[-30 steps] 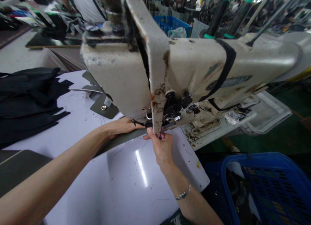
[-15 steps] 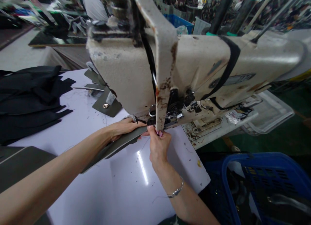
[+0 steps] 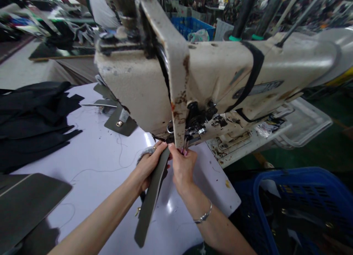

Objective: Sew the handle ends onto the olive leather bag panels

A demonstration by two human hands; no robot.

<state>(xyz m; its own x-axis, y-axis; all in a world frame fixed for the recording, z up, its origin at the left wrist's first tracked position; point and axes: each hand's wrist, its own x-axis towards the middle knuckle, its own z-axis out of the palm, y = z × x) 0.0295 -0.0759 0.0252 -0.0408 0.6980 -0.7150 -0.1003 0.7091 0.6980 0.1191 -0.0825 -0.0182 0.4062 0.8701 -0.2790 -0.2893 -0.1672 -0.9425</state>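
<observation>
A stiff dark olive flap (image 3: 151, 207) runs from beneath the head of a sewing machine (image 3: 129, 82) toward me, its long strip pointing down the table. My left hand (image 3: 149, 165) is closed on its left side, fingertips close to the needle area. On the other side my right hand (image 3: 184, 168) pinches the flap's edge near the presser foot, which is mostly hidden behind the machine's guard bar. A small pink object (image 3: 184, 151) shows at the right hand's fingers; its kind is unclear. Grey and black material with a brass-coloured fitting (image 3: 138, 211) hangs under the flap.
Black fabric pieces (image 3: 33, 122) are piled at the left, with olive panels (image 3: 30, 207) in front. Another flap with a metal clasp (image 3: 119, 124) lies behind the left hand. A blue basket (image 3: 257, 196) stands at lower right. Loose threads cross the white table (image 3: 110, 196).
The flap has swung round, its free end moving from the lower left toward me. My left hand and forearm have shifted right with it. The right hand stays near the needle.
</observation>
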